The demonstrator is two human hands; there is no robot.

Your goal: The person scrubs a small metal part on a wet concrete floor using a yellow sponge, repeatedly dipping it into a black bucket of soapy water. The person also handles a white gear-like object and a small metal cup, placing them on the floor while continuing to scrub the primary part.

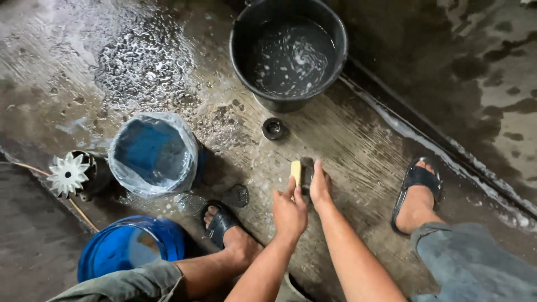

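On wet concrete point(358, 151), hands point(305, 198) around perhaps-spongy block point(296, 172)

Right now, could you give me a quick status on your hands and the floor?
Both hands, left hand and right hand, on yellow sponge. Floor wet, soapy. Black bucket ahead.

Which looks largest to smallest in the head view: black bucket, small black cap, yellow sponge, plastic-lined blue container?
1. Black bucket
2. Plastic-lined blue container, somewhat smaller, though nearness to the camera makes this unsure
3. Yellow sponge and small black cap: these look alike in size
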